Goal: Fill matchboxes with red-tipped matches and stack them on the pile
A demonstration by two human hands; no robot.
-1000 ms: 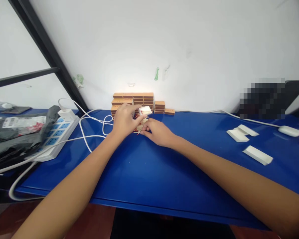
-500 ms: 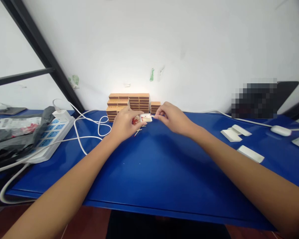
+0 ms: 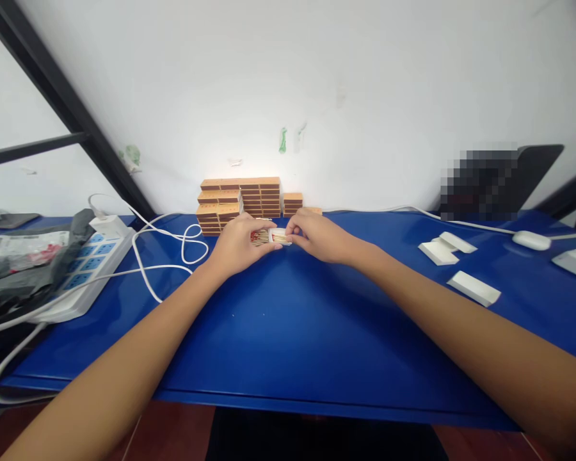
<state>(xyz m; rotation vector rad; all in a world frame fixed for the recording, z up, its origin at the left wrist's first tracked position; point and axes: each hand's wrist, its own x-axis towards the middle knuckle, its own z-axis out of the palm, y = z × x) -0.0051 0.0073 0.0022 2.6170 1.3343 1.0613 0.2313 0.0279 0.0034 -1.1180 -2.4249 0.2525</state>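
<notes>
Near the back of the blue table, my left hand (image 3: 237, 244) is closed, thumb and fingers gripping a small white matchbox tray (image 3: 273, 230). Red-headed matches (image 3: 258, 238) lie bunched beside its palm, and pale matchsticks show inside the tray. My right hand (image 3: 319, 235) pinches at the tray's right end, its fingertips on matchsticks; how many is hidden by the fingers. Just behind the left hand, stacked matchboxes (image 3: 259, 198) with orange tops and dark brown sides stand against the wall. A shorter stack (image 3: 292, 202) rises behind the right hand.
White empty tray-like pieces (image 3: 474, 288) lie on the right of the blue table (image 3: 278, 346). A white power strip (image 3: 89, 269), looping white cables (image 3: 146, 272) and a grey plastic bag (image 3: 38, 262) occupy the left. A dark screen (image 3: 540, 176) leans at the back right.
My right hand has moved in from the right of the tray and now touches its end. The loose matches in front of the tray no longer show there. The view has shifted slightly.
</notes>
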